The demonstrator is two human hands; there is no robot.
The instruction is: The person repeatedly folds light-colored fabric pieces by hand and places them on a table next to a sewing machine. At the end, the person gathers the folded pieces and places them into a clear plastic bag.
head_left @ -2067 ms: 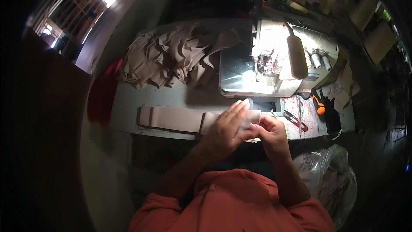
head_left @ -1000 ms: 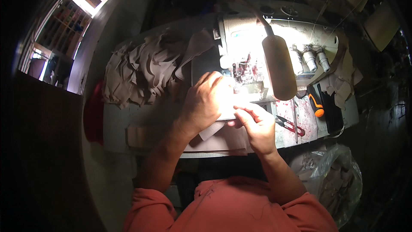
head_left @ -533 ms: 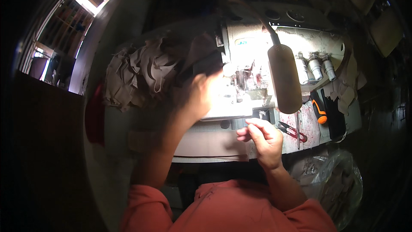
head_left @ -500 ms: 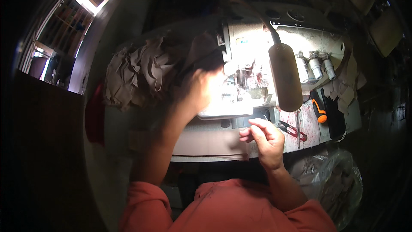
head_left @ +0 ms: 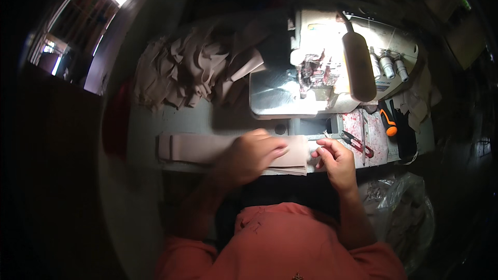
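A stack of beige fabric strips [head_left: 202, 148] lies along the table's front edge. Over its right part is my left hand [head_left: 254, 155], fingers pointing right and close together; motion blurs them, and I cannot tell whether they grip the top strip. Just off the stack's right end, my right hand [head_left: 338, 163] has its thumb and fingers curled in to a pinch; anything between the tips is too small to make out. Beyond both hands stands a brightly lit sewing machine [head_left: 337, 85] with a shiny metal plate [head_left: 272, 98] at its left.
A crumpled heap of beige fabric pieces [head_left: 181, 72] lies at the far left. A lamp [head_left: 358, 67] hangs over the machine. Red-handled thread snips [head_left: 358, 144] and an orange-and-black tool [head_left: 388, 122] lie at right. Below them is a clear plastic bag [head_left: 399, 207].
My left hand has come back from beside the machine, toward me, to the fabric stack. My right hand has shifted slightly right. A beige piece now shows at the heap's right edge; the view has shifted.
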